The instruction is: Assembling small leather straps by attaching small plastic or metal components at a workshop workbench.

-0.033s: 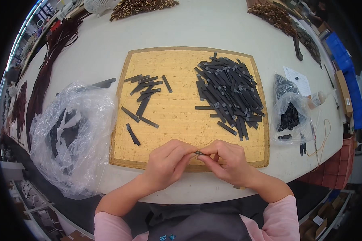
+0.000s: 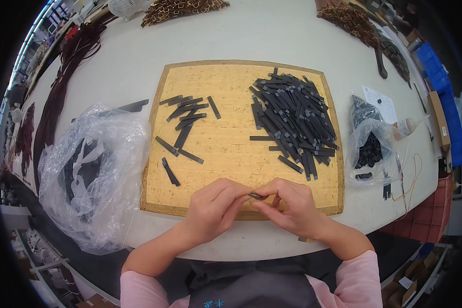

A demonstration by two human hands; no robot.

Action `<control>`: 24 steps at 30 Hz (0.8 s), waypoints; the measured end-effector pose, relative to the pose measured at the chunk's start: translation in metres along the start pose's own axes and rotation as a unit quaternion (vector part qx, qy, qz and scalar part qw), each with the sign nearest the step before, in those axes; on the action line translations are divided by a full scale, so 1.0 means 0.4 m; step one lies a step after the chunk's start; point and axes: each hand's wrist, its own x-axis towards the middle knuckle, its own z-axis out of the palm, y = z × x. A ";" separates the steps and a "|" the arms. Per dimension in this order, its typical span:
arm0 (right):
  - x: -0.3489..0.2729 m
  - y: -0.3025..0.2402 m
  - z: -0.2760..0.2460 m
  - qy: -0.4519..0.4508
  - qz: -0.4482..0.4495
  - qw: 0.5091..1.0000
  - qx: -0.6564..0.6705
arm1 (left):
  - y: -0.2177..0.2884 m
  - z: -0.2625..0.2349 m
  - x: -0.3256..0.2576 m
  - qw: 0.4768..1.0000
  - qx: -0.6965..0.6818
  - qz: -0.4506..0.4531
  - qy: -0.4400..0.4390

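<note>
Over the near edge of a yellow board (image 2: 226, 154), my left hand (image 2: 214, 208) and my right hand (image 2: 291, 205) meet fingertip to fingertip. Between them is a small dark strip (image 2: 256, 195), pinched from both sides and mostly covered by my fingers. It looks bent or curled. A dense pile of short black strips (image 2: 295, 118) with greyish ends lies on the board's right half. Several more loose strips (image 2: 187, 113) are scattered on its left half.
A clear plastic bag (image 2: 108, 169) with dark contents stands left of the board. At the right lie an open bag of black rolled pieces (image 2: 369, 151), a small bottle (image 2: 406, 126) and a paper sheet (image 2: 380, 102). Dark red straps (image 2: 61, 82) run along the far left.
My right thumb has dropped slightly away from the index finger, and a little more of the dark strip shows. The loose strips have not moved.
</note>
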 end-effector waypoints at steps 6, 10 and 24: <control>0.007 -0.006 0.000 0.003 0.019 1.000 0.025 | 0.000 -0.002 -0.001 1.000 0.009 0.005 -0.024; -0.007 -0.002 -0.004 -0.065 0.226 0.947 0.218 | 0.005 0.003 -0.001 0.998 -0.032 0.019 -0.049; 0.024 0.008 -0.055 -0.173 0.366 0.822 0.400 | -0.004 -0.018 0.002 0.998 -0.036 0.006 -0.050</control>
